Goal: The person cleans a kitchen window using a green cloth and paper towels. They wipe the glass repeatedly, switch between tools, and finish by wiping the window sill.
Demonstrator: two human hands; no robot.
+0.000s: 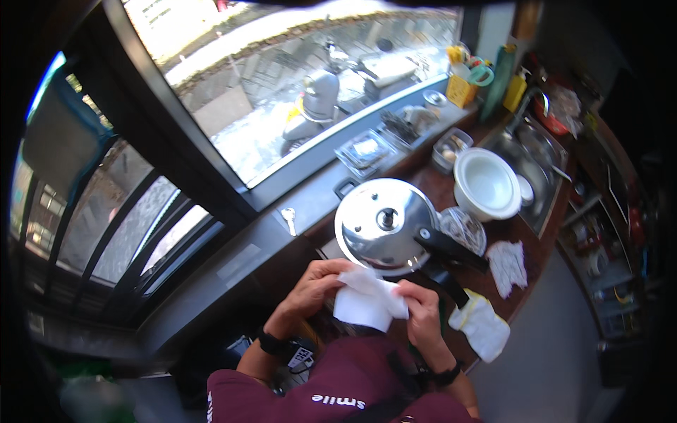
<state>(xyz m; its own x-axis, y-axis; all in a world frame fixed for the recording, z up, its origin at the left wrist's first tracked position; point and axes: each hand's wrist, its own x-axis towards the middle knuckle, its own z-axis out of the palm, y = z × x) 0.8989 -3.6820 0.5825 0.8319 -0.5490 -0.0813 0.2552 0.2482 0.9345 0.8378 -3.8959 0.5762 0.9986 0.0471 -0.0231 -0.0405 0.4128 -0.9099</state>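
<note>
A white sheet, of paper or thin cloth (365, 306), is stretched between my two hands in front of my chest. My left hand (318, 288) pinches its upper left corner, and my right hand (420, 306) grips its right side. Just beyond the sheet stands a pressure cooker with a shiny metal lid (386, 222); its black handles (455, 251) point to the lower right. Right of the handles a white cloth with yellow edging (481, 325) lies at the counter's edge, and a crumpled white cloth (508, 267) lies above it.
A white bowl (489, 182) stands beside the metal sink (539, 158). Between cooker and bowl sits a plastic-covered container (463, 230). Clear plastic boxes (366, 152) line the window sill, with a small metal object (289, 219) nearer me. A box with eggs (450, 150) adjoins the bowl.
</note>
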